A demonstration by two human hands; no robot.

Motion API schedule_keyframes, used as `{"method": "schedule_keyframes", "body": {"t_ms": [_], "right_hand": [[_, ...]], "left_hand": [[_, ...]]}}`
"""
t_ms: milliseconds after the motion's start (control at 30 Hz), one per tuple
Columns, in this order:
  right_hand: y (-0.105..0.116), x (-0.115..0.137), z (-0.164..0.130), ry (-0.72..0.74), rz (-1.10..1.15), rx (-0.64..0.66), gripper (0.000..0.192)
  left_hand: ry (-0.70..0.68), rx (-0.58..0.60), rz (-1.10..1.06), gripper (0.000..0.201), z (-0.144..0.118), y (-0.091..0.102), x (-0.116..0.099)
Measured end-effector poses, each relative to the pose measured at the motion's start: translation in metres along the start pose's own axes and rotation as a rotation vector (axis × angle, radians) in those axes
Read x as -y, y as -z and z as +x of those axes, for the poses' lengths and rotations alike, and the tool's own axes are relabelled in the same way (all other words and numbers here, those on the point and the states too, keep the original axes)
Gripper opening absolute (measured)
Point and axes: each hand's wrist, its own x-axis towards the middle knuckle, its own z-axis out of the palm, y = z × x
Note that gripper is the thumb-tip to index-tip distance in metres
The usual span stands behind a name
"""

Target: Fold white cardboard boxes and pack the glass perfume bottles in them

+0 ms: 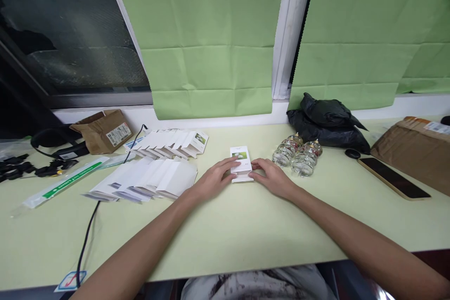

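A small white cardboard box (pixel 241 167) with a green picture on its face lies on the table between my hands, its near end open with a flap sticking out. My left hand (pixel 218 177) grips its left side, fingertips resting on the top face. On the right side, the thumb and fingers of my right hand (pixel 272 176) press against the box edge near the open end. To the left lie two rows of white folded boxes, a near row (pixel 147 179) and a far row (pixel 168 142). Several clear, shiny round ornaments (pixel 303 164) stand right of my right hand.
Black plastic bags (pixel 326 124) lie at the back right, beside a phone (pixel 393 178) and a brown package (pixel 416 150). An open brown carton (pixel 103 131) sits back left. A black cable (pixel 92 222) crosses the table's left side, near a green-striped plastic sleeve (pixel 68 182).
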Motion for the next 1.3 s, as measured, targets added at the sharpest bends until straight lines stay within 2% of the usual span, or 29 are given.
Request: {"method": "schedule_keyframes", "body": {"t_ms": [1300], "right_hand": [[0.0010, 0.0023, -0.0001, -0.003, 0.011, 0.000, 0.031]], "left_hand": [[-0.016, -0.023, 0.005, 0.042, -0.0004, 0.0004, -0.0020]]}}
